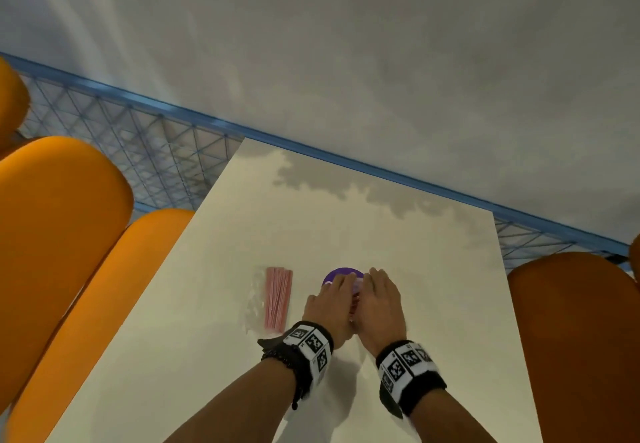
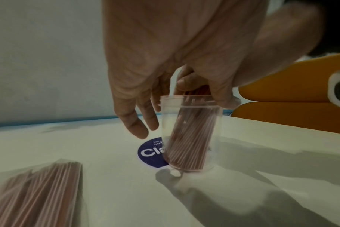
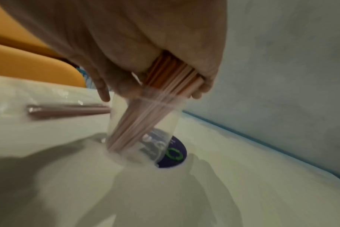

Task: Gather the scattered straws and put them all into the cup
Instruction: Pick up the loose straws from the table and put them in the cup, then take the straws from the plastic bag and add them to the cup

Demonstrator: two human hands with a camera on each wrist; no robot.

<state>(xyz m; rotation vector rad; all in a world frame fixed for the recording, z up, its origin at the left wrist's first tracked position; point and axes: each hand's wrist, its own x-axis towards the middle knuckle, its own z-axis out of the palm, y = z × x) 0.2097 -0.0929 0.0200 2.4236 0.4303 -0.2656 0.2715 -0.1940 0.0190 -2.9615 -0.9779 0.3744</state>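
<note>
A clear plastic cup (image 2: 213, 138) stands on the white table (image 1: 346, 217), partly over a round purple coaster (image 2: 149, 155). My right hand (image 3: 165, 86) grips the top of a bundle of pink straws (image 3: 138, 122) whose lower ends lean inside the cup (image 3: 165, 122). My left hand (image 2: 138, 119) hovers at the cup's left side, fingers straight beside the rim. In the head view both hands, left (image 1: 332, 300) and right (image 1: 379, 300), cover the cup. More pink straws lie in a clear bag (image 1: 277, 299) to the left, also visible in the wrist views (image 2: 39, 192) (image 3: 68, 109).
Orange chair backs stand along the table's left (image 1: 59, 234) and right (image 1: 575, 338). A blue-framed mesh barrier (image 1: 138, 137) runs behind the table's far edge, against a grey wall. The table's near part lies in the shadow of my arms.
</note>
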